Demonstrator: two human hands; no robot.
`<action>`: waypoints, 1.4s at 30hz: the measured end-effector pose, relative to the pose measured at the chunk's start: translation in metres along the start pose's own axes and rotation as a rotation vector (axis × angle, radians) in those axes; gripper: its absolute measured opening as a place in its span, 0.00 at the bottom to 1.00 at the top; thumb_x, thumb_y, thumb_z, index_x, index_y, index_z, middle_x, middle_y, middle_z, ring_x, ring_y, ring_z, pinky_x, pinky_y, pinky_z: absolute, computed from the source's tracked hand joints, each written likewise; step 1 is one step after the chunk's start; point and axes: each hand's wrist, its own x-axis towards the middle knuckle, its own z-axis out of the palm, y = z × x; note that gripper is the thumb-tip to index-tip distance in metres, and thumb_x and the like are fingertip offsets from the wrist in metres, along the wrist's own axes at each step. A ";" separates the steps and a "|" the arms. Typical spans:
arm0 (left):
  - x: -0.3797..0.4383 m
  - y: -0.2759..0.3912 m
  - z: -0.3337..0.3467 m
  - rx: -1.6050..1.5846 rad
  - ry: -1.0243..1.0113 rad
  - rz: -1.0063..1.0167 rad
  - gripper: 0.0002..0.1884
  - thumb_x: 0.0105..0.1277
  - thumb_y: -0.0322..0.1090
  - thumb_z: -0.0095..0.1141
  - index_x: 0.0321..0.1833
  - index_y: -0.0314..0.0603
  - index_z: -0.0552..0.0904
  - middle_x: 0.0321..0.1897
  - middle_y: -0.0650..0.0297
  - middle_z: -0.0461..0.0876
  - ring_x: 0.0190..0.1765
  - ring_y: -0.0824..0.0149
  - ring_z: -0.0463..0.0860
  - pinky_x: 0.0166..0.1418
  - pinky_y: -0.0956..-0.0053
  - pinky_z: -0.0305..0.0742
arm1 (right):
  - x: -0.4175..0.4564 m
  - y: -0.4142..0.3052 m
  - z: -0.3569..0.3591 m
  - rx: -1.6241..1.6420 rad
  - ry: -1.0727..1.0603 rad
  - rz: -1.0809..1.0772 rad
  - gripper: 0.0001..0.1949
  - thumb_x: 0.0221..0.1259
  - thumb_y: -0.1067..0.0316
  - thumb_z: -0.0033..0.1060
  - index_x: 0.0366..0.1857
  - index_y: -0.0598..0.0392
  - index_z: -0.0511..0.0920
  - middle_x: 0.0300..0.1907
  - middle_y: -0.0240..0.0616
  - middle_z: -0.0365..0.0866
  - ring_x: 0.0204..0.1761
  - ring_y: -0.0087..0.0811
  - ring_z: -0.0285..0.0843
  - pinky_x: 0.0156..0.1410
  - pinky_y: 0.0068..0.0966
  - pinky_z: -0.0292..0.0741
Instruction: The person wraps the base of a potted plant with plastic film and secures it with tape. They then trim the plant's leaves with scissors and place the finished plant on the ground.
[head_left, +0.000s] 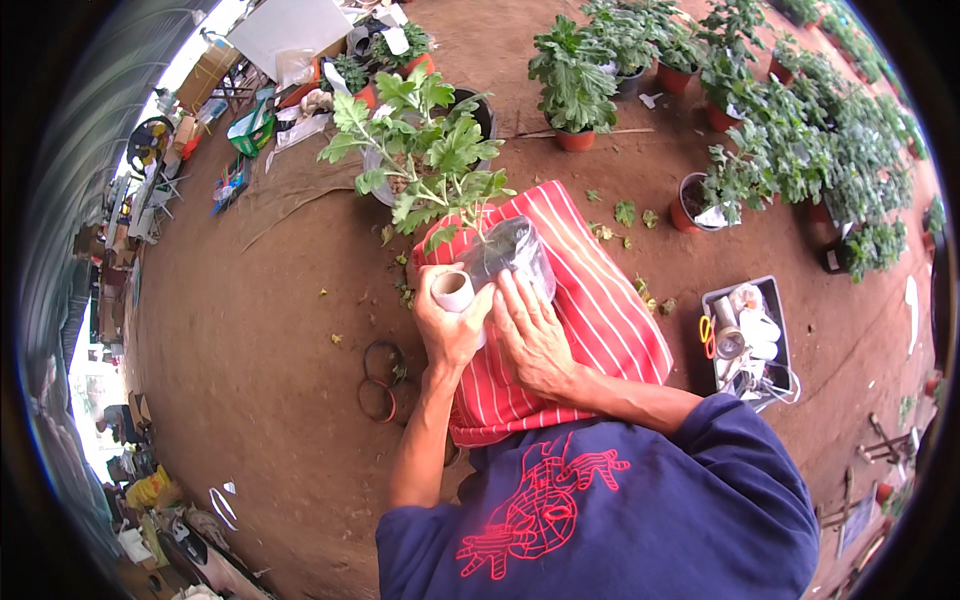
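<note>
My left hand (448, 322) grips a roll of clear plastic film (452, 291), its cardboard core facing up. My right hand (534, 337) lies flat, fingers together, against the lower side of a plant pot wrapped in clear film (511, 259). The pot is tipped on its side on a red-and-white striped cloth (600, 300) over my lap. A leafy green potted plant (442, 165) leans out of it, away from me. Whether the film runs unbroken from the roll to the pot cannot be told.
Behind the plant stands a black pot (480, 124). A grey tray (780, 330) holding tape rolls and orange-handled scissors (706, 337) is at right. Potted plants (574, 82) crowd the upper right. Dark rings (384, 360) lie on the soil at left; boxes and clutter (206, 75) line the far left.
</note>
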 end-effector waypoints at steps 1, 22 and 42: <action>-0.001 0.002 0.003 0.025 -0.004 0.029 0.25 0.58 0.28 0.84 0.54 0.36 0.81 0.46 0.61 0.85 0.49 0.67 0.87 0.56 0.68 0.84 | -0.008 0.002 -0.012 0.090 -0.021 -0.043 0.36 0.63 0.69 0.65 0.78 0.66 0.71 0.84 0.68 0.61 0.87 0.64 0.58 0.89 0.58 0.58; -0.022 0.025 0.011 0.376 -0.040 0.293 0.21 0.64 0.29 0.78 0.53 0.29 0.78 0.52 0.46 0.82 0.56 0.47 0.83 0.64 0.52 0.78 | -0.370 0.321 -0.131 -0.582 0.184 1.545 0.19 0.69 0.57 0.60 0.58 0.47 0.91 0.72 0.64 0.77 0.76 0.68 0.67 0.83 0.56 0.64; 0.002 0.032 -0.017 0.294 -0.252 0.291 0.27 0.59 0.35 0.79 0.57 0.31 0.81 0.52 0.50 0.81 0.54 0.48 0.82 0.61 0.54 0.78 | -0.130 0.223 -0.158 0.028 0.716 0.818 0.24 0.60 0.80 0.74 0.61 0.56 0.81 0.41 0.36 0.86 0.43 0.29 0.85 0.54 0.30 0.83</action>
